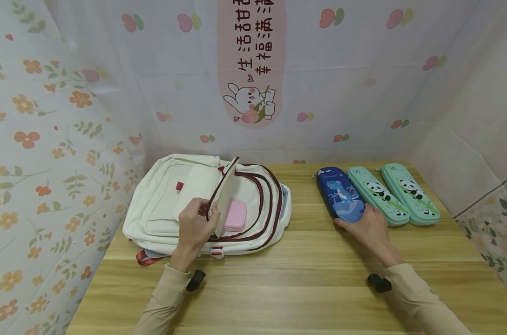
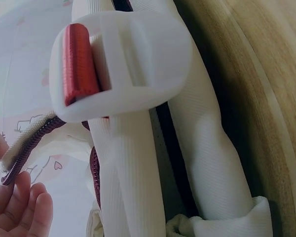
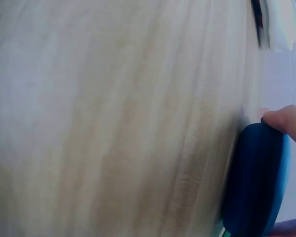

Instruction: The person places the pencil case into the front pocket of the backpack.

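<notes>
A white backpack (image 1: 157, 204) with dark red trim lies on the table with its compartment unzipped. My left hand (image 1: 194, 225) pinches the edge of its raised flap (image 1: 225, 195); the left wrist view shows fingers (image 2: 19, 197) at the flap's dark red zipper edge. Inside the opening lies a pink case (image 1: 235, 215). On the right, my right hand (image 1: 372, 230) grips the near end of a blue pencil case (image 1: 341, 193) with a dinosaur print. In the right wrist view the thumb (image 3: 290, 121) presses one end of that blue case (image 3: 256, 182).
Two mint-green panda pencil cases (image 1: 376, 193) lie side by side just right of the blue one. A white strap buckle (image 2: 121, 64) with a red piece hangs at the backpack's near side. Wooden tabletop (image 1: 278, 288) spans the front; a printed cloth (image 1: 173, 70) hangs behind.
</notes>
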### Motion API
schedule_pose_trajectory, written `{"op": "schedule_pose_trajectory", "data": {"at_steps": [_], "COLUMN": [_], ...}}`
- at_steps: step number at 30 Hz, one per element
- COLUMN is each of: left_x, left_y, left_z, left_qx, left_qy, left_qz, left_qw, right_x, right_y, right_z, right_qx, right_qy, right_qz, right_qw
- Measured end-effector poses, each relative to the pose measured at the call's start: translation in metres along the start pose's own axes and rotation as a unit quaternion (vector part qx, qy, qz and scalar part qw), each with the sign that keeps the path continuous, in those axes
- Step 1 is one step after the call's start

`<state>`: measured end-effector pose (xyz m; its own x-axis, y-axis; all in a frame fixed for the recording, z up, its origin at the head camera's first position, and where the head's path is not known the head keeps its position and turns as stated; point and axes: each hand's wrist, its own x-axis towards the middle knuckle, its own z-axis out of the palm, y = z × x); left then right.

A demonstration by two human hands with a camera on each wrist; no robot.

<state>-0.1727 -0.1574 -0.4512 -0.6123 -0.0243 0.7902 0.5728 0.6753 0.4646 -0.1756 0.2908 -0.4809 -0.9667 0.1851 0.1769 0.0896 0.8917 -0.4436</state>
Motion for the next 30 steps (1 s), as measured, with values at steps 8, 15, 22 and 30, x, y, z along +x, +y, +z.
{"op": "schedule_pose_trajectory", "data": {"at_steps": [8, 15, 22, 30], "left_x": [0.0, 0.0, -0.001, 0.0], "left_y": [0.0, 0.0, 0.001, 0.001], "left_z": [0.0, 0.0, 0.0, 0.0], "left_qx": [0.005, 0.005, 0.007, 0.003], "left_qy": [-0.001, -0.001, -0.002, -0.001], "left_qz": [0.001, -0.003, -0.005, -0.001], "left_qw": [1.0, 1.0, 1.0, 1.0], "right_x": [-0.004, -0.005, -0.006, -0.005], "right_y": [0.001, -0.014, -0.032, -0.048], "right_z": [0.004, 0.0, -0.002, -0.002], "right_qx": [0.021, 0.04, 0.058, 0.078], "right_qy": [0.041, 0.054, 0.041, 0.033], "right_qz": [-0.012, -0.048, -0.071, -0.102], "right_qw": [0.9989, 0.9966, 0.9949, 0.9912]}}
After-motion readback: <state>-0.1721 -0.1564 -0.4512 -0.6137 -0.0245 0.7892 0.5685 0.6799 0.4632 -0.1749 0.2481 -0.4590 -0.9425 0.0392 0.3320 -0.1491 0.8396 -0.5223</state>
